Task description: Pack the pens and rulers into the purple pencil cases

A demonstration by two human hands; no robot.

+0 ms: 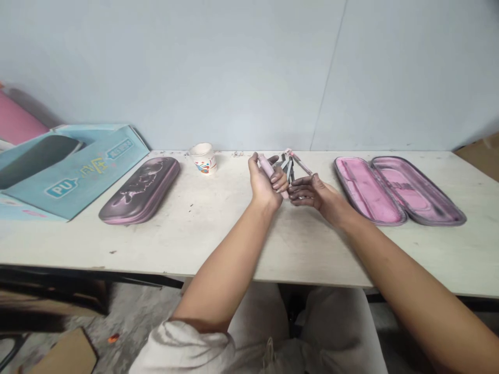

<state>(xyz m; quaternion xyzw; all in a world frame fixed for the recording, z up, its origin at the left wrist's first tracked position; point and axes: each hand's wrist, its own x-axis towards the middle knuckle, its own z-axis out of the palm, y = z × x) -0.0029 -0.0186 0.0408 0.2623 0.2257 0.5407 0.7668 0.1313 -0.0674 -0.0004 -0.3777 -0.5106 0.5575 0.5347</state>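
My left hand (263, 187) is closed around a smooth pale-pink stick (266, 165), its kind not clear. The stick slants from upper left to lower right, partly covered by the fingers. Just to the right, my right hand (312, 195) has its fingers stretched toward the stick's lower end, thumb apart from them. Whether the fingertips touch the stick I cannot tell. Behind both hands lie some grey and dark narrow pieces (289, 167), partly hidden. A slim pink-and-white pen-like item (301, 162) slants beside them, its near end close to my right thumb.
An open, pink-lined case (390, 182) lies at the right. On the left rest a closed dark case (140, 192) with pink edging and a light-blue printed box (89, 176). A paper cup (203, 157) stands near the wall. The table's front edge (304, 283) runs above my legs.
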